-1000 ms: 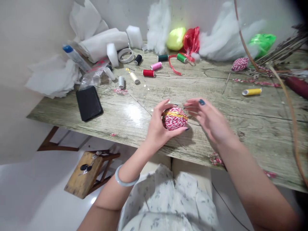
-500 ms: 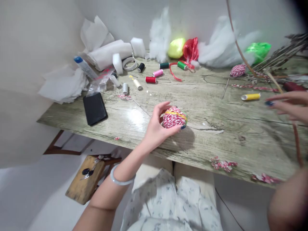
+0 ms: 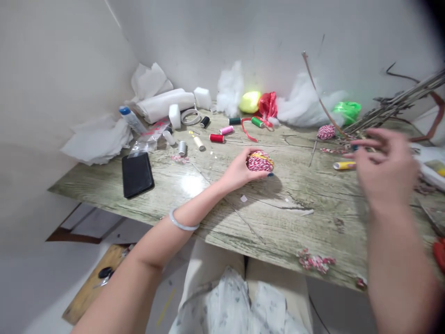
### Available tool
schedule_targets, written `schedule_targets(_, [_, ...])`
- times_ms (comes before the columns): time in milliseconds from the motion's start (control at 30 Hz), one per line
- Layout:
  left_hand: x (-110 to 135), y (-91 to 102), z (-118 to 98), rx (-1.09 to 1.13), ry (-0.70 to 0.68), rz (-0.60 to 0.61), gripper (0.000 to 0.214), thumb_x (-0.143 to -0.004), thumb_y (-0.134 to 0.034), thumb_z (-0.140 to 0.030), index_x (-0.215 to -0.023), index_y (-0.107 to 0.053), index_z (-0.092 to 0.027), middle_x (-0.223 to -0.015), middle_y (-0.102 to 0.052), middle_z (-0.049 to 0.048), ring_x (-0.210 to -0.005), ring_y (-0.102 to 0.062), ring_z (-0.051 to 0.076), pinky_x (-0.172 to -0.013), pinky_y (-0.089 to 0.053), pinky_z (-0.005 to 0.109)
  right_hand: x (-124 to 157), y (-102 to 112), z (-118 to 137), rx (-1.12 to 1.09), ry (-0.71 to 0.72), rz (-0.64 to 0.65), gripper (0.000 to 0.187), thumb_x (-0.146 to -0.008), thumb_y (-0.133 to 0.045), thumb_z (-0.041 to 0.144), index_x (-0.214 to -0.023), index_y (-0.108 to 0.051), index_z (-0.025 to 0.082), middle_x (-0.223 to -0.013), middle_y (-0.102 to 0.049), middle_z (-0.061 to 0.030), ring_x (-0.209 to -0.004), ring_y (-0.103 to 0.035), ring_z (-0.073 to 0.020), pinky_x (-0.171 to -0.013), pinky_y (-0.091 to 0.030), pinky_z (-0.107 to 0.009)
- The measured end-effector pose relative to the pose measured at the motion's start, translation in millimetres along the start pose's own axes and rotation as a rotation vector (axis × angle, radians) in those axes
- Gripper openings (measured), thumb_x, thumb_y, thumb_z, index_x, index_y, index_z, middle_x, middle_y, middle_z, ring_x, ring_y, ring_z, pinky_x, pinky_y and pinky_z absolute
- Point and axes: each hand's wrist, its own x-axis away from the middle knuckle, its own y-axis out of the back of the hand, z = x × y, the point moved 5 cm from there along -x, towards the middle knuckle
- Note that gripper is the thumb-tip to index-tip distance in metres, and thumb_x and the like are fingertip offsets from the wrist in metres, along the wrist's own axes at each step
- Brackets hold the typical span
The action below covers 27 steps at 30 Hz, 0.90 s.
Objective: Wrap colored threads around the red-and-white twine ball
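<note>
My left hand [image 3: 239,172] wraps round a ball of red-and-white twine [image 3: 259,163] that has yellow strands across its top. The ball rests on or just above the wooden-patterned table [image 3: 215,208]; I cannot tell which. Over the right side of the table my right hand [image 3: 385,162] is slightly blurred, its fingers bent and apart with nothing visible between them. Closest to it lies a yellow thread spool [image 3: 343,165], just left of the fingers. A smaller red-and-white twine ball [image 3: 326,132] sits farther back.
Several thread spools, including a red one [image 3: 217,138], lie mid-table. White stuffing [image 3: 306,106] and a bundle of dry twigs [image 3: 392,104] are at the back. A black phone-like slab [image 3: 137,175] is at left, scissors-like red handles [image 3: 440,255] at right.
My right hand has come farther into view from the right edge, beside the yellow spool. My left hand keeps the twine ball, now turned slightly. The camera view has shifted.
</note>
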Motion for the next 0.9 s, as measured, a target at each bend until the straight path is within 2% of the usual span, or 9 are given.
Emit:
schedule_targets(133, [5.8, -1.9, 9.2, 0.302, 0.204, -0.007, 0.054, -0.068, -0.081, -0.03, -0.114, -0.057, -0.017, -0.12, -0.066, 0.0123, -0.109, -0.065, 0.026, -0.1, -0.05, 0.044, 30.7, -43.9, 22.2, -0.005, 0.201, 0.332, 0.042, -0.083, -0.062, 0.023, -0.125, -0.061, 0.023, -0.11, -0.073, -0.0129, -0.102, -0.067, -0.03, -0.089, -0.051, -0.048])
schedule_targets(233, [8.0, -5.5, 9.7, 0.493, 0.259, 0.054, 0.052, -0.069, -0.08, -0.031, -0.114, -0.058, -0.017, -0.117, -0.068, 0.0134, -0.106, -0.067, 0.026, -0.095, -0.053, 0.043, 43.0, -59.3, 26.4, 0.08, 0.29, 0.433, 0.043, -0.085, -0.059, 0.025, -0.128, -0.059, 0.022, -0.111, -0.072, -0.0103, -0.106, -0.064, -0.0315, -0.094, -0.047, -0.051])
schedule_targets(333, [7.8, -5.3, 10.6, 0.53, 0.246, 0.09, 0.05, -0.069, -0.08, -0.031, -0.113, -0.059, -0.017, -0.113, -0.069, 0.0148, -0.102, -0.069, 0.026, -0.091, -0.055, 0.044, 44.7, -61.7, 20.9, 0.126, 0.293, 0.45, 0.042, -0.086, -0.057, 0.027, -0.128, -0.059, 0.022, -0.11, -0.072, -0.0101, -0.105, -0.063, -0.0312, -0.094, -0.047, -0.05])
schedule_targets(467, [5.1, 4.9, 19.9, 0.444, 0.238, -0.034, 0.053, -0.065, -0.083, -0.03, -0.111, -0.058, -0.017, -0.116, -0.067, 0.0141, -0.105, -0.067, 0.026, -0.093, -0.055, 0.044, 42.8, -58.9, 11.8, 0.142, 0.289, 0.471, 0.04, -0.087, -0.056, 0.028, -0.126, -0.059, 0.022, -0.11, -0.072, -0.0108, -0.104, -0.063, -0.0311, -0.094, -0.046, -0.049])
schedule_targets(533, [3.8, 8.9, 25.5, 0.429, 0.259, -0.075, 0.056, -0.066, -0.083, -0.032, -0.113, -0.057, -0.016, -0.117, -0.067, 0.0155, -0.104, -0.067, 0.027, -0.088, -0.056, 0.043, 42.9, -58.6, 9.0, 0.144, 0.29, 0.475, 0.039, -0.087, -0.056, 0.028, -0.125, -0.059, 0.022, -0.11, -0.072, -0.0107, -0.104, -0.063, -0.0311, -0.095, -0.046, -0.049])
schedule_targets(633, [2.2, 10.2, 30.5, 0.519, 0.292, -0.058, 0.056, -0.069, -0.082, -0.035, -0.115, -0.057, -0.016, -0.118, -0.066, 0.0169, -0.102, -0.067, 0.027, -0.083, -0.057, 0.043, 44.4, -61.2, 7.2, 0.147, 0.294, 0.485, 0.038, -0.087, -0.056, 0.027, -0.125, -0.059, 0.022, -0.11, -0.072, -0.0104, -0.105, -0.063, -0.0313, -0.095, -0.047, -0.049])
schedule_targets(733, [1.6, 11.4, 30.7, 0.64, 0.308, -0.06, 0.058, -0.065, -0.085, -0.033, -0.114, -0.058, -0.017, -0.12, -0.065, 0.0152, -0.105, -0.065, 0.026, -0.089, -0.055, 0.042, 44.6, -62.2, 9.4, 0.132, 0.264, 0.49, 0.037, -0.086, -0.058, 0.025, -0.123, -0.061, 0.021, -0.109, -0.072, -0.0102, -0.103, -0.065, -0.0301, -0.094, -0.048, -0.049])
schedule_targets(800, [2.1, 12.0, 28.6, 0.686, 0.314, -0.065, 0.062, -0.061, -0.088, -0.033, -0.113, -0.058, -0.017, -0.12, -0.064, 0.0139, -0.107, -0.064, 0.026, -0.094, -0.052, 0.043, 41.9, -55.1, 16.6, 0.051, 0.22, 0.44, 0.033, -0.087, -0.06, 0.025, -0.119, -0.064, 0.021, -0.106, -0.073, -0.0093, -0.093, -0.068, -0.0253, -0.089, -0.051, -0.044])
schedule_targets(900, [3.5, 11.8, 24.3, 0.718, 0.324, -0.056, 0.066, -0.058, -0.09, -0.033, -0.114, -0.058, -0.017, -0.12, -0.064, 0.013, -0.112, -0.062, 0.027, -0.102, -0.047, 0.044, 35.8, -27.2, 38.3, -0.232, 0.176, 0.24, 0.026, -0.091, -0.06, 0.029, -0.115, -0.067, 0.021, -0.102, -0.074, -0.0079, -0.088, -0.069, -0.018, -0.084, -0.053, -0.034])
